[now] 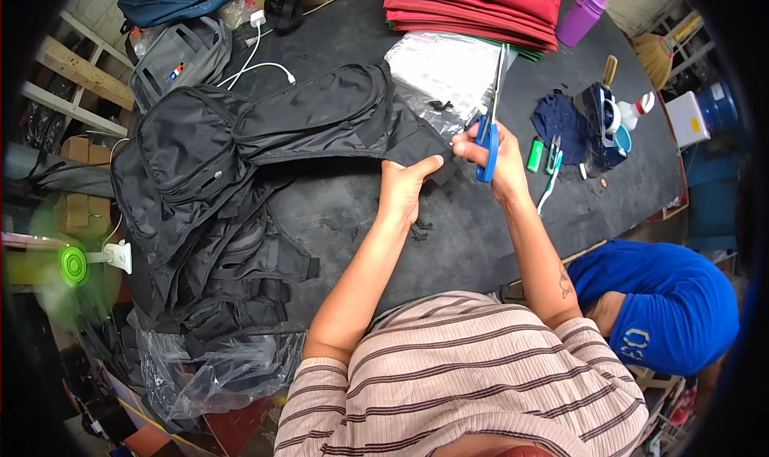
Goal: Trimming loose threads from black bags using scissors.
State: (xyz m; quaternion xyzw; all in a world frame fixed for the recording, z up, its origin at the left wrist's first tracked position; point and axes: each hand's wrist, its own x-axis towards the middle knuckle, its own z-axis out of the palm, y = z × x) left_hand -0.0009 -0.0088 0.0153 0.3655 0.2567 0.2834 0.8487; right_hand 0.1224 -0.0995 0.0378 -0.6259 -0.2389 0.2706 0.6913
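Observation:
A black bag [312,111] with zipped pockets lies stretched across the dark table, its narrow end toward the middle. My left hand [400,189] is closed on that end, the thumb lying along the top of the fabric. Just to the right, my right hand [505,161] holds a pair of scissors [492,154] by the blue handles, with the metal blades pointing away from me. My right thumb and fingertips come close to the bag's tip; whether they pinch a thread there is too small to tell.
More black bags [240,257] pile up at the left. Clear plastic bags [440,64] and folded red fabric [473,12] lie beyond my hands. A purple bottle [581,18], green lighter [535,154] and thread snips [554,154] are at the right. A person in blue [665,297] is close by.

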